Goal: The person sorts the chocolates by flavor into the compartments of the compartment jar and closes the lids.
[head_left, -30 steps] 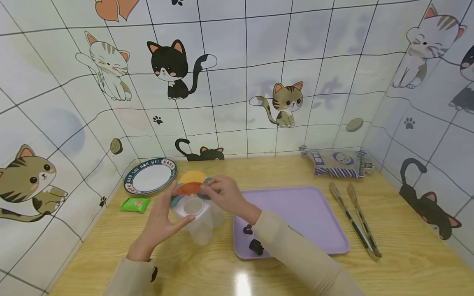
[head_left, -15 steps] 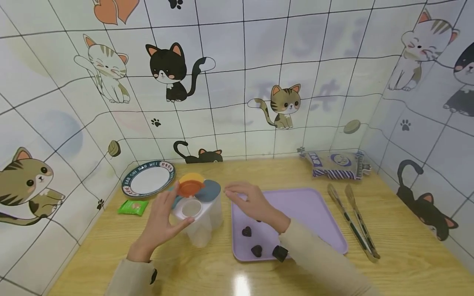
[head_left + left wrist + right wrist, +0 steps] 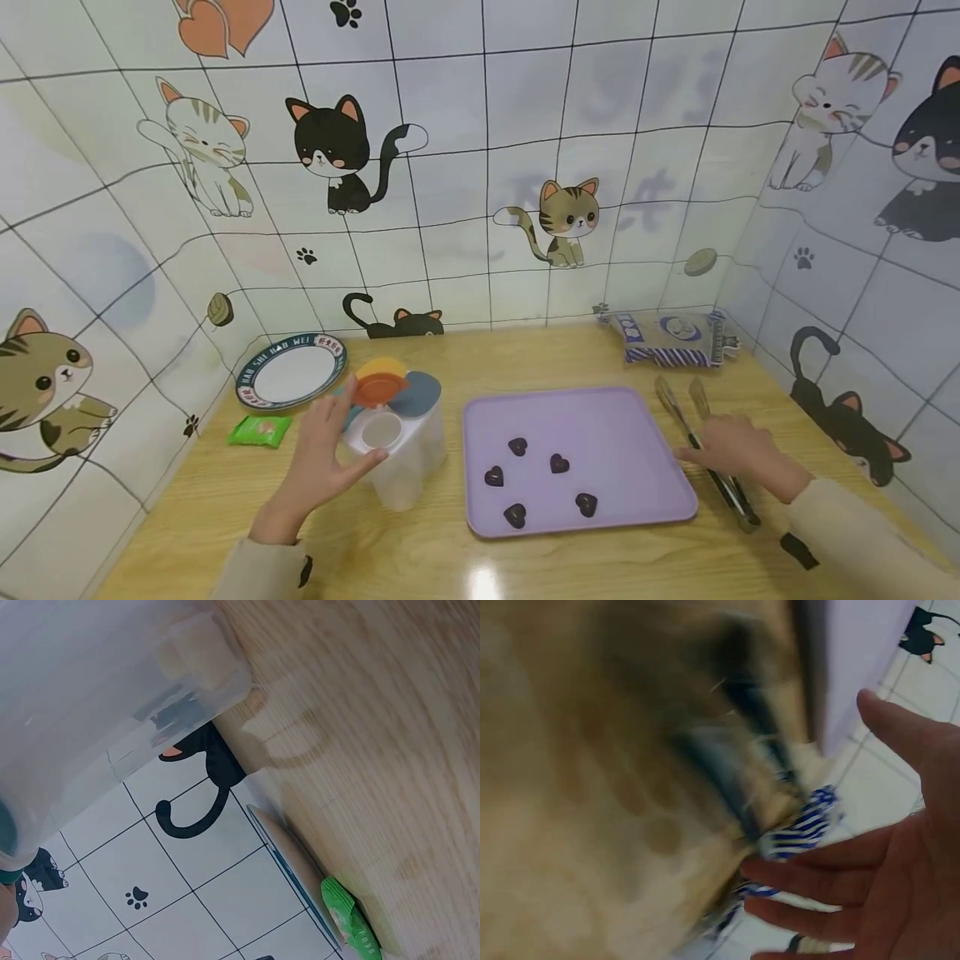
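My left hand point(image 3: 318, 462) holds a translucent storage container point(image 3: 408, 479) around its left side, thumb at the front and fingers near the lids. The container's orange lid point(image 3: 379, 389) stands flipped up above a round opening; yellow and blue lids sit beside it. In the left wrist view the container wall point(image 3: 112, 682) fills the upper left, and most of the hand is hidden. My right hand point(image 3: 742, 457) hovers over metal tongs point(image 3: 723, 483), overlapping them in the head view. In the right wrist view its fingers point(image 3: 817, 881) are extended and hold nothing, with the tongs blurred beyond.
A lilac tray point(image 3: 615, 433) with several dark heart-shaped pieces point(image 3: 559, 463) lies at centre. Back left are a patterned plate point(image 3: 292, 372) and a green packet point(image 3: 260, 431). A blue-striped bag point(image 3: 671, 337) lies back right, near the cat-print wall.
My right hand has left the orange lid and moved right across the tray to the tongs, uncovering the heart-shaped pieces. The left hand stays at the container; the orange lid remains raised.
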`<state>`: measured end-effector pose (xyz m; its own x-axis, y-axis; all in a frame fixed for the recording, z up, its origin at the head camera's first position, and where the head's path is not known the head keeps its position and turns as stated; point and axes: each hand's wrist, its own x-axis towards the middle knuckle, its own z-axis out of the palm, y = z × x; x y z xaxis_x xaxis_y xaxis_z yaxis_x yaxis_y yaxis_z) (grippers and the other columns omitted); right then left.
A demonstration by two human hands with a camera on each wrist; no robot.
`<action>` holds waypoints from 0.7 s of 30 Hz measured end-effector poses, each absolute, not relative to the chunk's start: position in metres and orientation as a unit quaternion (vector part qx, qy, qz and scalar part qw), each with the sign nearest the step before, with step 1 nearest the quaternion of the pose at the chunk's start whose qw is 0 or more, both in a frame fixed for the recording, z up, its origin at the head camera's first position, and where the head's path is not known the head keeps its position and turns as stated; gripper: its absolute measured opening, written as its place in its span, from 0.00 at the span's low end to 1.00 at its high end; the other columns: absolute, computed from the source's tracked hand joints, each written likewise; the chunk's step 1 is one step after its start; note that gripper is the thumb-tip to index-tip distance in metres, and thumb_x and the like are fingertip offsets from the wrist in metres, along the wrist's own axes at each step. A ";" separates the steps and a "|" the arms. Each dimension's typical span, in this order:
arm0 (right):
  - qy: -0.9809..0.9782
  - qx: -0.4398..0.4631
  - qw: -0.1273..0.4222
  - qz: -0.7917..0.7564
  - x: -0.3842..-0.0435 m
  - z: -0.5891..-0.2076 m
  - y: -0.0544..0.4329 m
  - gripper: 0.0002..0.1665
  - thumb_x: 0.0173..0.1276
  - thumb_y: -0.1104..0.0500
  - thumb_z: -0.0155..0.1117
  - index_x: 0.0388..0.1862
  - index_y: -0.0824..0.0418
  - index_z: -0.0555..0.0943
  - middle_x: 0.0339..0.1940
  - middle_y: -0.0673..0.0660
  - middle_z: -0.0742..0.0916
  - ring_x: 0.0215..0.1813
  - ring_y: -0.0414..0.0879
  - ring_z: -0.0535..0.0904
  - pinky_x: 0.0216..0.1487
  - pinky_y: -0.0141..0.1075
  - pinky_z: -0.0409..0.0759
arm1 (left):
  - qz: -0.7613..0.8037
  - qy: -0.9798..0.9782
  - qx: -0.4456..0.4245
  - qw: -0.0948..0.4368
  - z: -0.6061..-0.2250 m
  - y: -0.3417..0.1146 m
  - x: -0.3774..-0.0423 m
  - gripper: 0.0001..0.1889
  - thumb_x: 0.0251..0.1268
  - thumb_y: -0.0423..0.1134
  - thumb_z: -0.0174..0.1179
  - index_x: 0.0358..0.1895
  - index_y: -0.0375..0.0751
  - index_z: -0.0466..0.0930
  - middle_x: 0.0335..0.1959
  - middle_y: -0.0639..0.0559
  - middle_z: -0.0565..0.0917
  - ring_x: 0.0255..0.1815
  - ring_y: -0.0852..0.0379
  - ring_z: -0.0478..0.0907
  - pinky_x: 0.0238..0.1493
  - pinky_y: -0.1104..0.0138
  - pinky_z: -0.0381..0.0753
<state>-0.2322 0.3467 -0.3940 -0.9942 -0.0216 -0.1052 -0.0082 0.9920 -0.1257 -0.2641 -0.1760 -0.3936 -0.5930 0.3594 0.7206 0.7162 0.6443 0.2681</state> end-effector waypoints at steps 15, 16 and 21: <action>0.992 -0.027 0.008 -0.124 -0.227 -0.421 0.370 0.21 0.58 0.53 0.58 0.11 0.58 0.64 0.09 0.47 0.65 0.13 0.39 0.61 0.15 0.31 0.59 | -0.286 -0.852 -0.306 0.315 -0.392 -0.176 -0.259 0.48 0.46 0.62 0.59 0.67 0.37 0.52 0.36 0.48 0.71 0.37 0.59 0.57 0.39 0.66 0.52; 0.992 -0.024 0.007 -0.126 -0.225 -0.421 0.370 0.19 0.58 0.55 0.57 0.12 0.58 0.64 0.10 0.47 0.66 0.13 0.39 0.61 0.15 0.31 0.60 | -0.286 -0.850 -0.308 0.317 -0.392 -0.175 -0.259 0.48 0.47 0.63 0.58 0.67 0.37 0.52 0.36 0.48 0.70 0.37 0.59 0.56 0.39 0.67 0.51; 0.990 0.005 0.004 -0.144 -0.216 -0.416 0.371 0.15 0.57 0.57 0.53 0.15 0.60 0.65 0.12 0.50 0.68 0.15 0.41 0.63 0.16 0.33 0.60 | -0.285 -0.839 -0.317 0.339 -0.391 -0.173 -0.261 0.47 0.50 0.68 0.50 0.66 0.37 0.53 0.33 0.49 0.69 0.35 0.61 0.55 0.38 0.70 0.50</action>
